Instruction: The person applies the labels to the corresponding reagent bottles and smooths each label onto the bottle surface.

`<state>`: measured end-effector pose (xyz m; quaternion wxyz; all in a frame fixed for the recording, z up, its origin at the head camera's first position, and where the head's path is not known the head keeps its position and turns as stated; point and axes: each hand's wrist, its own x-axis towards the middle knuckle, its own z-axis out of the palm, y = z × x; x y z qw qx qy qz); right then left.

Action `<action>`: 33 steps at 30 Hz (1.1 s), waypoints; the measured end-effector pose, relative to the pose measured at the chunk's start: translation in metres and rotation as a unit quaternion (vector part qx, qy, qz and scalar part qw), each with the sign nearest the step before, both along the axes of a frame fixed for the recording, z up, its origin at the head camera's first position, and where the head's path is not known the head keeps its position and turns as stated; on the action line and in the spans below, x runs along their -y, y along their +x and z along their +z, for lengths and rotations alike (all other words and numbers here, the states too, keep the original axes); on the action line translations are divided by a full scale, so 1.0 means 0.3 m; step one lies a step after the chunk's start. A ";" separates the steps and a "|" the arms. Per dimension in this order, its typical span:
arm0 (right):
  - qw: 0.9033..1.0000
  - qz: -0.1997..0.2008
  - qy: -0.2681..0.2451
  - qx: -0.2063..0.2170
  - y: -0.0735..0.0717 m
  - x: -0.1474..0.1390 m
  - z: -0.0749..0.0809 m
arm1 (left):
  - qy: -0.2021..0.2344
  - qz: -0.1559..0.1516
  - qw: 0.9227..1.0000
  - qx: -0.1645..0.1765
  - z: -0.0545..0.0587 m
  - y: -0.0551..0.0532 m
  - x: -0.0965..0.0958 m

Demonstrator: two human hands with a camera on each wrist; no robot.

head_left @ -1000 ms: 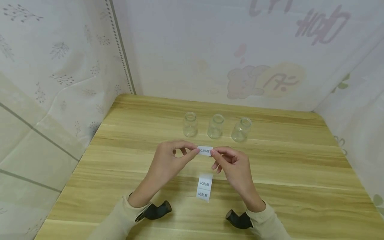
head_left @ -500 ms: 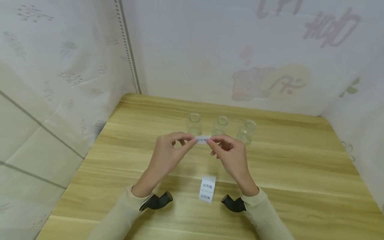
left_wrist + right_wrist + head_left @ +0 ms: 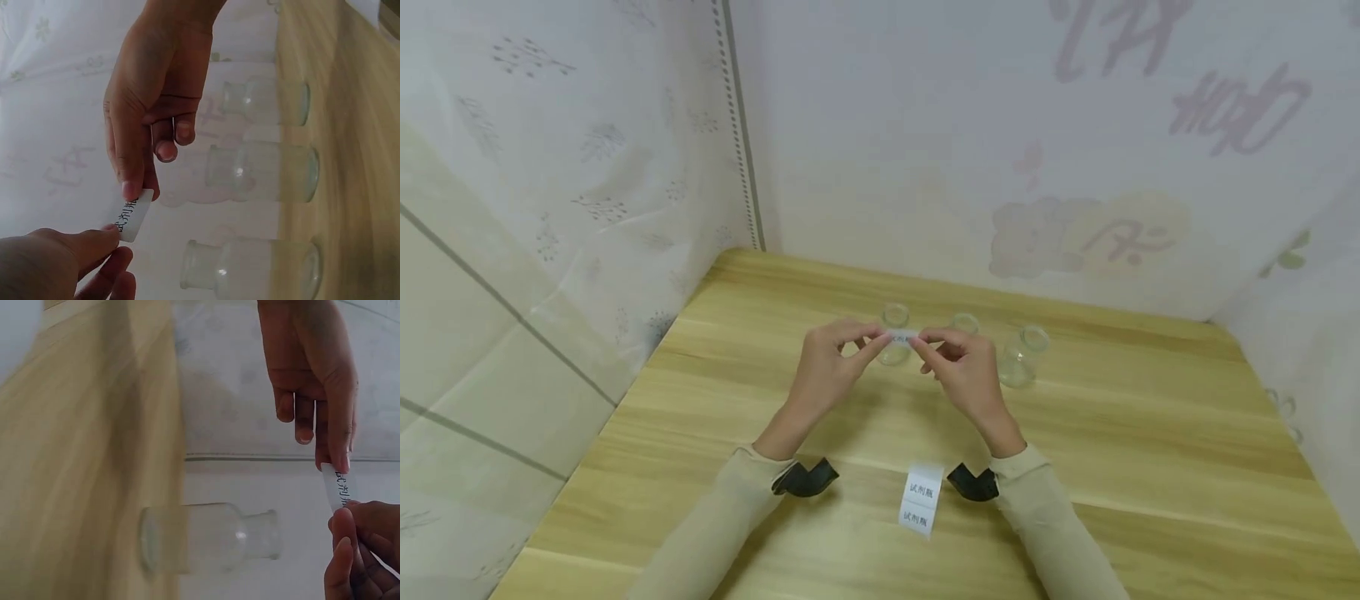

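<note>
A small white printed label [image 3: 901, 337] is stretched between both hands, above the table. My left hand [image 3: 831, 362] pinches its left end between thumb and forefinger; my right hand [image 3: 966, 371] pinches the right end the same way. Behind the hands stand three clear glass bottles in a row. The left bottle [image 3: 895, 354] is directly behind the label, and the middle bottle [image 3: 964, 322] is partly hidden by my right hand. To the right is the third bottle [image 3: 1018, 362]. Both wrist views show the label held apart from the glass.
A backing strip with more printed labels [image 3: 921, 500] lies on the wooden table [image 3: 1150, 467] between the forearms. Patterned cloth walls [image 3: 880, 150] enclose the table at the back and sides. Black curved pieces [image 3: 808, 477] stick out at both sleeve cuffs.
Both hands have carried the label forward, away from the label strip and up to the left bottle. The pinch at each end stays the same. The head view has shifted slightly.
</note>
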<state>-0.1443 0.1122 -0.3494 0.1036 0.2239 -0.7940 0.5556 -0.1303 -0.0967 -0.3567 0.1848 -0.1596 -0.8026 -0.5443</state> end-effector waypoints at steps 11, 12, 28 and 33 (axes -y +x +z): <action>0.999 -0.009 0.037 0.003 -0.050 0.009 -0.128 | -0.025 0.007 1.000 0.010 -0.117 -0.049 0.000; 0.999 -0.010 0.037 0.007 -0.053 0.011 -0.131 | -0.031 0.008 0.999 0.009 -0.121 -0.052 0.003; 0.995 -0.028 0.061 0.081 -0.073 0.020 -0.184 | -0.028 -0.006 0.997 0.068 -0.201 -0.082 0.036; 0.994 -0.023 0.066 0.080 -0.082 0.020 -0.190 | -0.025 -0.008 0.996 0.080 -0.211 -0.087 0.037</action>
